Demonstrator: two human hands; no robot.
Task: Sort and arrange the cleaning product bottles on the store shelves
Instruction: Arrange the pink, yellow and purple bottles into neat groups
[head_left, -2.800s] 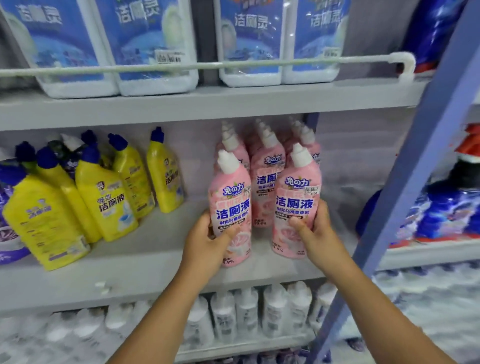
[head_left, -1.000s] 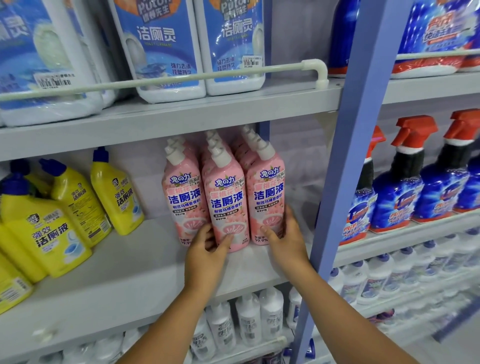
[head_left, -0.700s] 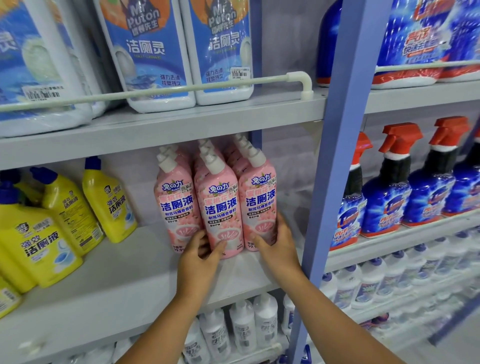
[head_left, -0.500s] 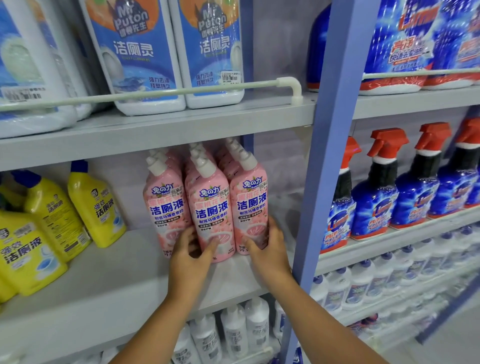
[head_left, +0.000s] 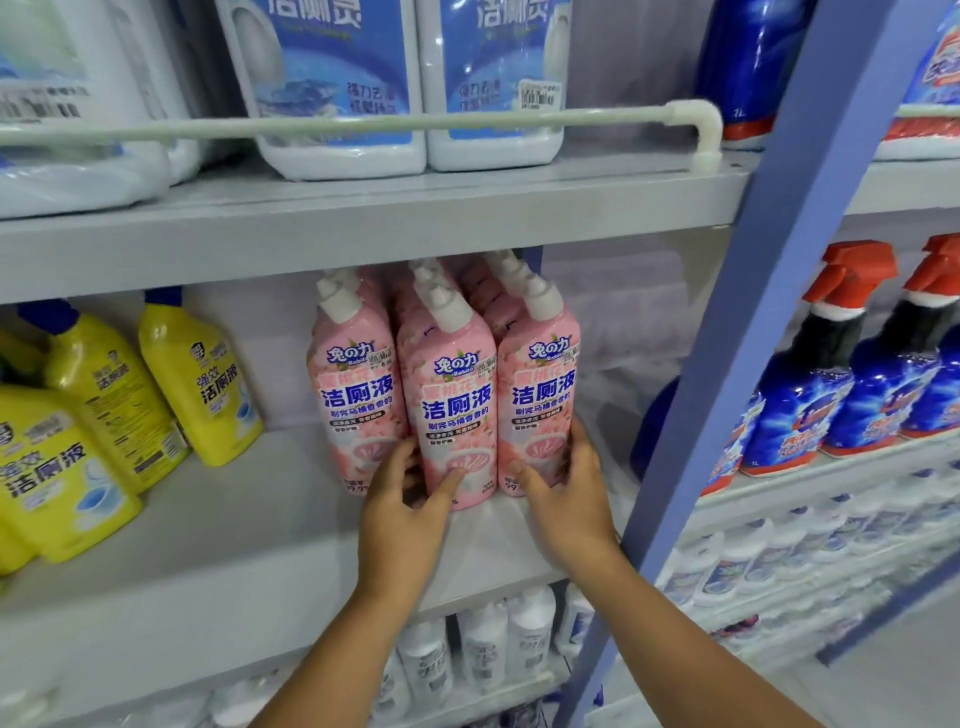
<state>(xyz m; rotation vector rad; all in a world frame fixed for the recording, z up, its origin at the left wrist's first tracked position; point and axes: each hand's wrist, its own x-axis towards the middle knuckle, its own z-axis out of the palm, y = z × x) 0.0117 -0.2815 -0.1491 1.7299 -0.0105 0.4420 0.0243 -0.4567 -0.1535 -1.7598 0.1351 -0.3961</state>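
Grey shelf (head_left: 218, 561), hands hiding pink bottles' (head_left: 452, 395) bases, rear rows obscured

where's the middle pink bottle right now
In the head view, the middle pink bottle stands centre on the middle shelf, between two pink bottles, left hand gripping its base.

One head-worn camera looks forward and slightly down, close to the middle shelf (head_left: 218, 525). The blue upright (head_left: 727, 364) crosses its right side.

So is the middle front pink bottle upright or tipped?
Upright: the middle pink bottle stands on the shelf, cap up, level with its neighbours.
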